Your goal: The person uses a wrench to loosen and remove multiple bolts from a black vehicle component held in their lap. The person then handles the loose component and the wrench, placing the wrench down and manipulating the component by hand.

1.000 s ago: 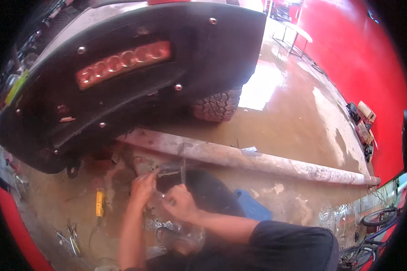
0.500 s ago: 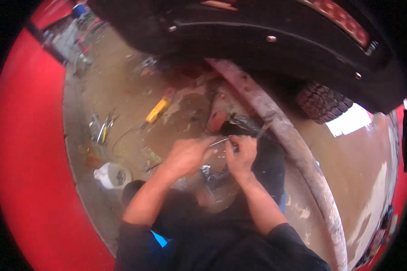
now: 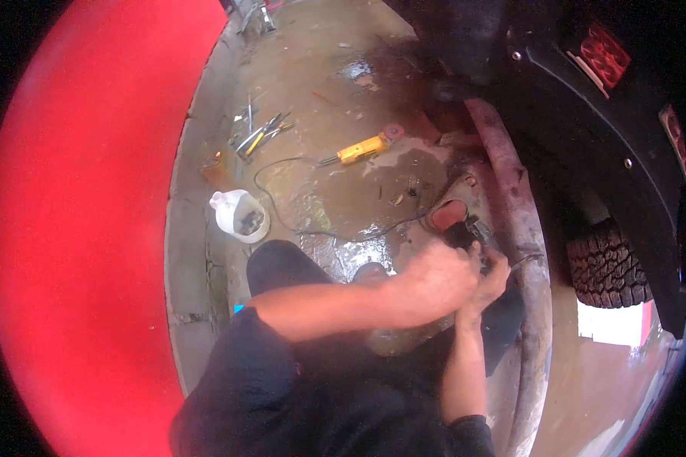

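Observation:
My left hand (image 3: pixel 443 278) is closed at the front of the dark metal part (image 3: pixel 469 231); what it grips is hidden behind its fingers. Close on its right, my right hand (image 3: pixel 490 274) is closed, with a thin metal bar (image 3: pixel 527 260) sticking out rightward from it. A reddish curved surface (image 3: pixel 447 212) shows just beyond both hands. A long, stained pale beam (image 3: pixel 533 335) runs along their right side, reaching under the black vehicle bumper (image 3: pixel 572 99).
A yellow angle grinder (image 3: pixel 362 149) with a trailing cord lies on the wet floor, near scattered hand tools (image 3: pixel 258 135). A cut white jug (image 3: pixel 225 218) holds small parts. A red wall (image 3: pixel 84 228) rises at left; a tyre (image 3: pixel 609 270) is at right.
The view has swung left, shifting the floor and bumper rightward in the picture. My left hand has come closer to my right hand, partly overlapping it.

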A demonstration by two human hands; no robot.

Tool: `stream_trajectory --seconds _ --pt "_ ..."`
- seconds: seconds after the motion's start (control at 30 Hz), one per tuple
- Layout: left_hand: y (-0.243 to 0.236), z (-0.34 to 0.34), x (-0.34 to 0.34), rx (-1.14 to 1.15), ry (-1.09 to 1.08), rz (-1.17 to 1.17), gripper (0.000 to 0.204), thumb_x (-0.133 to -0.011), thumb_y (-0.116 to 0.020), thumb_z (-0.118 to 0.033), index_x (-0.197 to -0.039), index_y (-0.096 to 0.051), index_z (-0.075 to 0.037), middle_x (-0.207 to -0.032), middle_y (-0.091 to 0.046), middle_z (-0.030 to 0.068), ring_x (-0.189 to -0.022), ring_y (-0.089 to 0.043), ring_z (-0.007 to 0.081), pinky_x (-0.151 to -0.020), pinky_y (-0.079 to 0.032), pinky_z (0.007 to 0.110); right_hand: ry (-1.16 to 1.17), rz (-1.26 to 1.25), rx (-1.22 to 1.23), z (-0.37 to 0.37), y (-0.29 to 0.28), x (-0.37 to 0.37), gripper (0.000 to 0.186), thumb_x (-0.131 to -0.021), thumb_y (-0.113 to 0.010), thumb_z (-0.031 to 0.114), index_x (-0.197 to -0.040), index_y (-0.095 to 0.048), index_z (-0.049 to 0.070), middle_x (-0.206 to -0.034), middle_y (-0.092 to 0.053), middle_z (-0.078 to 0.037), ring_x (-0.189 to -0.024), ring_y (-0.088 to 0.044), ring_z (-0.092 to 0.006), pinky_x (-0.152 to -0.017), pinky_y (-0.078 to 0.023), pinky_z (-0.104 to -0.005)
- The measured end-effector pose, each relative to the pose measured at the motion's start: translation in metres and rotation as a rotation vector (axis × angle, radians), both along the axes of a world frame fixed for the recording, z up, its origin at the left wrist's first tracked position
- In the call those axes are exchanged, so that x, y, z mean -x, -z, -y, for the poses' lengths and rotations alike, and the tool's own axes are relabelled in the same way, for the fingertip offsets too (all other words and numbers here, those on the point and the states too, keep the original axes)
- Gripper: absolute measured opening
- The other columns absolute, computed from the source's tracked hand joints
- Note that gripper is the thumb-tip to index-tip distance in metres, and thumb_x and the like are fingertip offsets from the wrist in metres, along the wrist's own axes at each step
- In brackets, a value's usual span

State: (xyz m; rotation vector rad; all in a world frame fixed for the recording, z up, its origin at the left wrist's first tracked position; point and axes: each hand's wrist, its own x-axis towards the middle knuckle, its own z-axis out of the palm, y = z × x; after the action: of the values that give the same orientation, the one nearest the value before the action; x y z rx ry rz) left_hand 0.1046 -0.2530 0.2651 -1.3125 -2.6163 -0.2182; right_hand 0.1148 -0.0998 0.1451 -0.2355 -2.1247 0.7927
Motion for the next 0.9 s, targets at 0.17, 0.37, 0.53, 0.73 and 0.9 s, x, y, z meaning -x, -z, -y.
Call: stream_trajectory --seconds 0.17,0.37,0.53,0.73,0.9 --pt "0.016 0.003 0.014 -0.092 0.007 0.047 0.024 -0.081 -0.066 -0.014 -0.098 -0.076 0.0 -0.077 -0.073 0.0102 -0.072 -0.074 0.0224 -0.058 -0.056 0.04 -0.002 -0.059 -0.024 -0.006 0.004 0.001 0.028 -0.083 -0.088 0.019 -0.094 -0.068 0.002 -0.09 -0.071 -0.014 -0.082 -0.065 -0.0341 -0.075 -0.052 -0.0434" --pt "0.013 -0.004 0.005 0.044 -0.004 0.136 0.037 -0.088 -0.06 -0.014 -0.119 -0.065 0.006 -0.082 -0.073 0.016 -0.07 -0.072 0.0316 -0.058 -0.057 0.044 -0.003 -0.017 -0.022 -0.001 0.002 0.004 0.025 -0.085 -0.087 0.018 -0.092 -0.068 0.003 -0.089 -0.071 -0.014 -0.083 -0.065 -0.0346 -0.076 -0.051 -0.0436" --pt "0.045 0.002 0.032 -0.031 -0.067 0.341 0.037 -0.088 -0.061 -0.016 -0.122 -0.069 -0.005 -0.072 -0.071 0.0164 -0.064 -0.071 0.0348 -0.057 -0.056 0.049 0.033 0.029 0.083 -0.001 -0.004 -0.009 0.021 -0.085 -0.086 0.011 -0.089 -0.066 0.005 -0.085 -0.07 -0.011 -0.079 -0.063 -0.0333 -0.076 -0.05 -0.0442" --pt "0.115 -0.052 0.103 -0.172 0.27 0.36 0.051 -0.083 -0.068 -0.014 -0.134 -0.067 -0.014 -0.074 -0.071 0.0155 -0.069 -0.071 0.039 -0.062 -0.055 0.052 -0.062 -0.075 0.127 -0.01 -0.002 -0.042 0.021 -0.086 -0.084 0.006 -0.088 -0.063 0.003 -0.083 -0.067 -0.011 -0.077 -0.061 -0.0324 -0.074 -0.05 -0.0434" --pt "0.131 -0.078 0.127 -0.223 0.27 0.421 0.048 -0.084 -0.065 -0.009 -0.132 -0.069 -0.014 -0.094 -0.074 0.0171 -0.09 -0.072 0.0379 -0.077 -0.054 0.051 -0.022 -0.066 0.11 -0.019 0.003 -0.023 0.022 -0.086 -0.084 0.011 -0.09 -0.064 0.003 -0.086 -0.067 -0.012 -0.078 -0.063 -0.031 -0.075 -0.05 -0.0429"
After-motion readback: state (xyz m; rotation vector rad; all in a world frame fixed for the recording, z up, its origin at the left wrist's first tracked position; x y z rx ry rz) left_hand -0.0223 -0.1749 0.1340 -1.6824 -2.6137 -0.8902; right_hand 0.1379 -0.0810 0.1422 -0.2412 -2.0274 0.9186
